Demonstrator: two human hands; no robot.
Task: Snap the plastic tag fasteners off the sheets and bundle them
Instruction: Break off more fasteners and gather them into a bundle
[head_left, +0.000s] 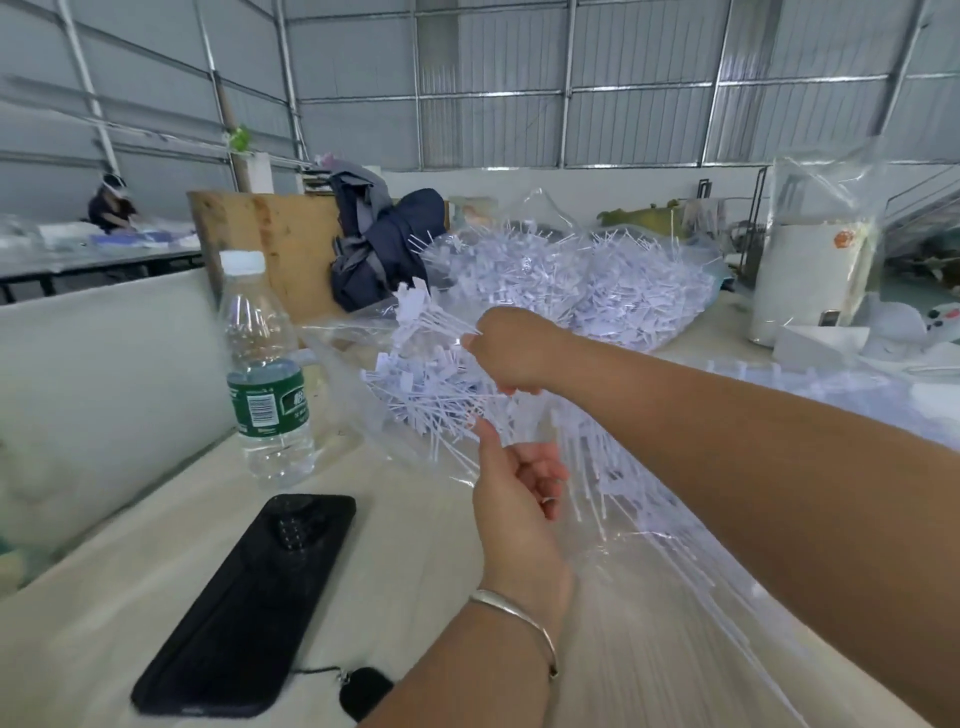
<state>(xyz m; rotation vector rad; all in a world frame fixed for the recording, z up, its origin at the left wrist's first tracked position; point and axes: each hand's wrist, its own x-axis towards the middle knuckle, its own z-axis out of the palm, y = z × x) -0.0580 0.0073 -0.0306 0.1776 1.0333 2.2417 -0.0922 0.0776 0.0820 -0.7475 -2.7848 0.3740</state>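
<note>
Fasteners (436, 384) fan out in a white cluster just ahead of your two hands, their thin stems running back toward your right hand (511, 353) and their flat heads pointing left toward the water bottle (265, 364). Your right hand is curled tight around the stem ends, knuckles up, gripping the bunch above the table (104, 623). Your left hand (519, 488) sits just below and nearer to you, palm turned up. Its thumb reaches up to touch the lower stems of the bunch, and its fingers are loosely bent. Whether those fingers pinch anything you cannot tell from this angle. A ring shows on one finger and a thin bangle (519, 618) circles your left wrist.

Under your right forearm, sheets (649, 519) of fasteners lie flat in clear plastic, stems in long rows reaching to the near right edge. Beyond your right hand, a large heap of loose fasteners (597, 286) fills an open clear bag (545, 208), well behind the bunch you hold.

A black phone (244, 608) lies face down on the table near your left forearm, and the bottle stands upright just beyond it. A dark jacket (384, 244) is slumped against a wooden board (275, 239) behind the bottle. Another person (111, 205) sits at a far table on the left.
</note>
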